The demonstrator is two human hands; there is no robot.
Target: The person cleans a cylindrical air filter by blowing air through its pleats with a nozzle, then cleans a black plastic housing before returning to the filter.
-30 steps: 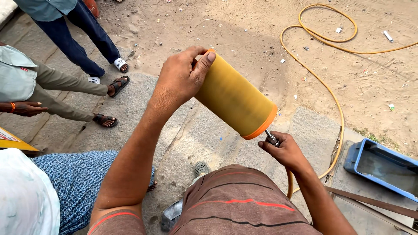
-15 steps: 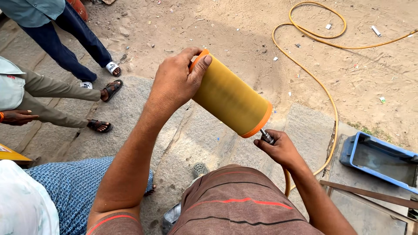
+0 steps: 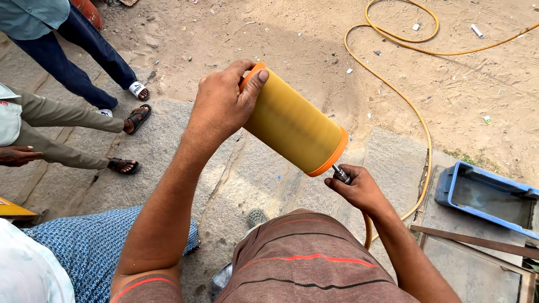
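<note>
Ground: sandy dirt (image 3: 292, 39), stone slabs (image 3: 163, 151), open ahead
Left hand (image 3: 222, 104): gripping filter (image 3: 295, 126) top
Right hand (image 3: 359, 188): fist round nozzle (image 3: 341, 174)
Edge: hose (image 3: 412, 106), blue tray (image 3: 488, 193)

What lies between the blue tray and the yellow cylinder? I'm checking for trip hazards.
In the head view, the orange hose runs over sandy ground between the blue tray and the yellow cylinder.

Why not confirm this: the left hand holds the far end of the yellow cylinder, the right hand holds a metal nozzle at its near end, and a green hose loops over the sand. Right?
Not quite: the hose is yellow-orange, not green, as the head view shows. The rest stands: the left hand holds the far end of the yellow cylinder, and the right hand holds the metal nozzle at its near end.
</note>
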